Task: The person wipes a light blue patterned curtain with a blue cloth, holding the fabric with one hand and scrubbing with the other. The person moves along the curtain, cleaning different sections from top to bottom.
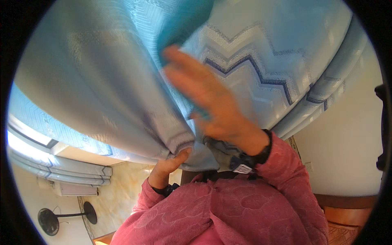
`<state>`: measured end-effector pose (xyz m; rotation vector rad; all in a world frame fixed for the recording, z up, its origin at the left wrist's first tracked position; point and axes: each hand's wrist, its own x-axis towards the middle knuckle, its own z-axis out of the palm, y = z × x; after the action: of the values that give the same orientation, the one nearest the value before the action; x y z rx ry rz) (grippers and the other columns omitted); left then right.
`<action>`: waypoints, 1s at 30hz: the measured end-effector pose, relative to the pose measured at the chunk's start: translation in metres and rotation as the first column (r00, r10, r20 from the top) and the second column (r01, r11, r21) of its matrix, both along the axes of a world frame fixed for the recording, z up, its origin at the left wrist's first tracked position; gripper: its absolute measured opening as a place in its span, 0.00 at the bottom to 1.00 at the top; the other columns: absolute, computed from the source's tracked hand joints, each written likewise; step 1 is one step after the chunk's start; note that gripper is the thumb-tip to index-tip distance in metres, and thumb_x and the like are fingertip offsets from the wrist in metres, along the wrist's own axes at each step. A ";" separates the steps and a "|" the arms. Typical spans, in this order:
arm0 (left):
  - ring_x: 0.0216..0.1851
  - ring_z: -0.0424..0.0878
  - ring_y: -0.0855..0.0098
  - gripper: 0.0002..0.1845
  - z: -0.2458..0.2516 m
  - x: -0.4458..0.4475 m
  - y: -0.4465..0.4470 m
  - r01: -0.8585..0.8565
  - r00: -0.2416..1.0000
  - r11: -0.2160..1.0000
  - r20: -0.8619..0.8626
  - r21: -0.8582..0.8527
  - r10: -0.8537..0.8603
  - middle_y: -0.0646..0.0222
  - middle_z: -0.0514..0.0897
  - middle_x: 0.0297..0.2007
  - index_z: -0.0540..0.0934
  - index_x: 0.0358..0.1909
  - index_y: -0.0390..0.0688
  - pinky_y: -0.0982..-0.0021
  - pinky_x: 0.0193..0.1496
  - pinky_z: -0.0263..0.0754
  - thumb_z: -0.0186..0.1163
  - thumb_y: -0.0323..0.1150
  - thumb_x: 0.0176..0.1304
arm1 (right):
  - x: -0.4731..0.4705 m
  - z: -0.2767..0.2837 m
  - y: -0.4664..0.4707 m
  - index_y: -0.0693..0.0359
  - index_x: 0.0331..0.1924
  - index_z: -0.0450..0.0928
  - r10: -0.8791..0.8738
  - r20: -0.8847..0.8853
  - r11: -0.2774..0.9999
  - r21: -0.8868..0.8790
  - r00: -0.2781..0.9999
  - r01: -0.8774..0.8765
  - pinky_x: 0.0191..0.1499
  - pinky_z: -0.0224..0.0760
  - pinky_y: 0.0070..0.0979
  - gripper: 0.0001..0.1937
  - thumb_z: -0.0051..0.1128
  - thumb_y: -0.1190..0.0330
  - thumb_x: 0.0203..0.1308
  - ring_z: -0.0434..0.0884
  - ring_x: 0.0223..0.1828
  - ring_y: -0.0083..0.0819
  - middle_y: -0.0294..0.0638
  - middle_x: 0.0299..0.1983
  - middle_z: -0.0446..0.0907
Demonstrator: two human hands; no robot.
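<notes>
A large light-blue and grey curtain (128,88) with zigzag stripes hangs across the upper part of the head view. My left hand (174,162) grips a gathered fold near the curtain's lower edge, its thumb on top and its other fingers hidden by the cloth. My right hand (208,101), blurred by motion, is raised in front of the curtain. Its fingers are extended, beside a blue-green part of the fabric (183,27); nothing is seen held in it. A dark band with a small patterned tag (243,168) is at my right wrist.
At the left are a window (30,131), another gathered curtain (76,171) and a black stand with round ends (72,215). On the right, a pale wall (340,144) bears a socket (308,166). Wooden furniture (346,217) stands at the lower right.
</notes>
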<state>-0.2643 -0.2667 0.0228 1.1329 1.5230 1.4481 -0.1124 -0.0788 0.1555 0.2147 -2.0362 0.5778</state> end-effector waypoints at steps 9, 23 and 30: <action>0.52 0.74 0.66 0.22 -0.012 -0.056 -0.065 0.042 0.988 0.938 0.127 0.343 -0.091 0.66 0.76 0.50 0.73 0.55 0.41 0.62 0.54 0.71 0.62 0.29 0.57 | 0.048 -0.079 0.167 0.63 0.45 0.75 -0.860 0.028 0.421 0.602 0.509 0.679 0.66 0.53 0.44 0.16 0.48 0.75 0.50 0.68 0.58 0.43 0.45 0.49 0.72; 0.41 0.81 0.69 0.10 -0.064 -0.021 -0.015 -0.057 0.917 0.985 -0.399 -0.160 -0.011 0.66 0.83 0.35 0.80 0.44 0.39 0.72 0.48 0.73 0.58 0.30 0.62 | 0.033 -0.123 -0.011 0.57 0.65 0.63 -0.478 0.237 0.877 0.087 0.846 0.472 0.65 0.59 0.37 0.29 0.42 0.79 0.56 0.67 0.64 0.42 0.45 0.64 0.67; 0.56 0.71 0.60 0.18 -0.063 -0.047 -0.051 0.106 0.805 0.957 -0.541 -0.270 -0.242 0.56 0.76 0.53 0.74 0.53 0.39 0.62 0.58 0.66 0.58 0.33 0.61 | 0.004 -0.231 0.055 0.66 0.52 0.71 -0.533 0.366 0.837 0.095 0.763 0.539 0.62 0.59 0.40 0.19 0.49 0.75 0.53 0.70 0.55 0.50 0.52 0.51 0.73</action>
<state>-0.3114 -0.3177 -0.0403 1.6064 1.8646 0.8045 -0.1083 -0.0242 -0.0754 -0.5288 -2.3219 0.2776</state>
